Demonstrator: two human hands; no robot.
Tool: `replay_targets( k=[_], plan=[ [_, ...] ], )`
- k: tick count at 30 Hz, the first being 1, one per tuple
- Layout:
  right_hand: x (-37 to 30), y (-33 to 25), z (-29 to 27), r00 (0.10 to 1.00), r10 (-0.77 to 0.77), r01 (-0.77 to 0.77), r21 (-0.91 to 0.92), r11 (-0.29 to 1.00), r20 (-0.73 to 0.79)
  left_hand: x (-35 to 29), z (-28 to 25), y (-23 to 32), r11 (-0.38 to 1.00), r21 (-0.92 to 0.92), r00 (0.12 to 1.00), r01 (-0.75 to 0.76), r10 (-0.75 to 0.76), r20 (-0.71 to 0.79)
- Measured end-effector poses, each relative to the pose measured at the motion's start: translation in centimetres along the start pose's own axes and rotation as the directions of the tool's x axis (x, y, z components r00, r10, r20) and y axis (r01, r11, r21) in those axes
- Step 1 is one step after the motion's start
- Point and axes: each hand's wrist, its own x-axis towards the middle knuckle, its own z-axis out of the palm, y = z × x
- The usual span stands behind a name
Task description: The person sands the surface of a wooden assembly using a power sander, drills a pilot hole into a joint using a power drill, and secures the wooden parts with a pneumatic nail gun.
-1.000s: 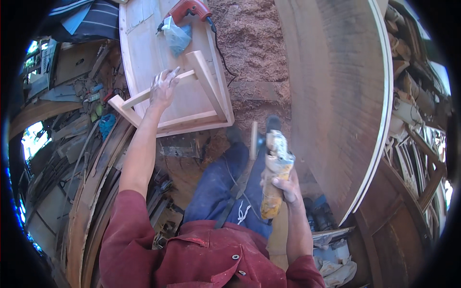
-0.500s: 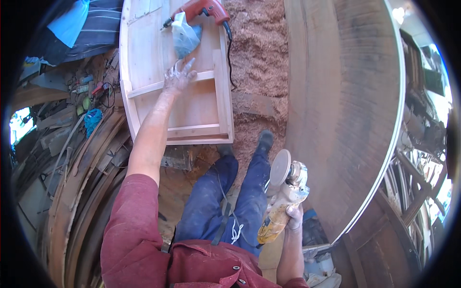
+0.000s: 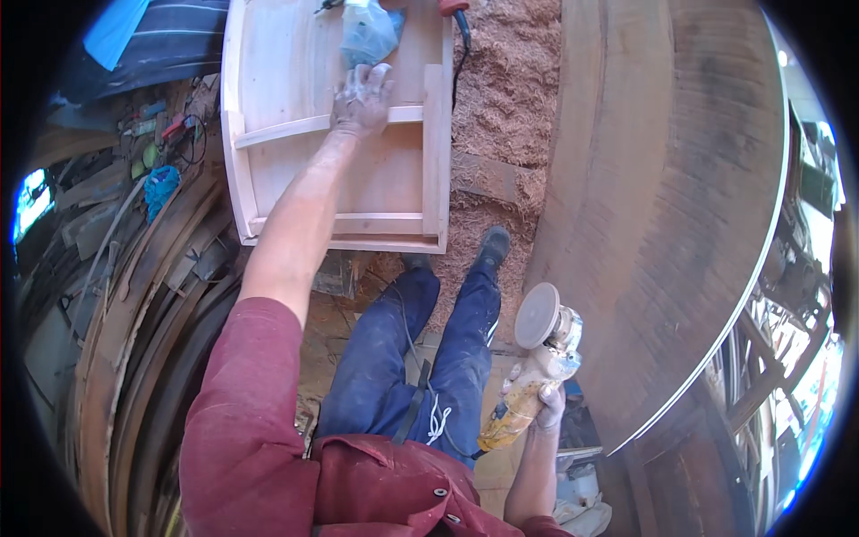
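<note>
My right hand (image 3: 552, 404) is closed around the yellow body of an angle grinder (image 3: 528, 394), which I hold upright at my right side. A round, pale disc (image 3: 538, 315) is fitted at its head. My left arm reaches forward over a pale wooden frame panel (image 3: 295, 54). Dusty and with fingers apart, my left hand (image 3: 361, 100) is over the panel's crossbar (image 3: 282, 131). Its fingertips come up to the lower edge of a bluish plastic bag (image 3: 371, 34) lying on the panel; whether they touch it I cannot tell.
A red power drill (image 3: 453, 6) is partly cut off at the top edge, its black cord trailing down. Wood shavings (image 3: 506, 89) cover the floor beside a large curved wooden board (image 3: 662, 179) on the right. Curved timber offcuts (image 3: 134, 358) and scrap crowd the left.
My left hand has shifted right and closer to the plastic bag, its fingers less spread. The grinder stays in my right hand, slightly moved. The view has shifted, so the drill is mostly out of frame.
</note>
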Motion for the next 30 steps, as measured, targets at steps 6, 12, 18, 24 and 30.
replay_targets(
  k=[6,12,18,24,30],
  plan=[
    [0.0,0.6,0.4,0.994,-0.018,0.003,0.136,0.991,0.108,0.3,0.6,-0.2,0.996,0.040,0.972,0.082,-0.088,0.218],
    [-2.2,-0.3,0.1,0.988,-0.048,0.050,-0.011,0.999,0.147,-1.0,-2.0,-1.9,0.969,0.065,0.861,-0.239,0.181,0.475],
    [-3.4,0.4,-0.5,0.987,-0.140,0.136,0.058,0.989,0.073,0.3,-0.9,-1.0,0.981,0.168,0.737,-0.100,-0.040,0.675],
    [-3.9,-0.9,-0.9,0.977,-0.149,0.155,-0.028,0.987,0.149,-2.5,-4.6,-1.4,0.976,0.202,0.831,-0.085,-0.042,0.554],
    [-4.0,-1.5,0.3,0.981,-0.089,0.099,-0.052,0.994,0.172,-11.4,-13.9,2.8,0.875,0.336,0.935,-0.347,0.296,0.194]
  ],
)
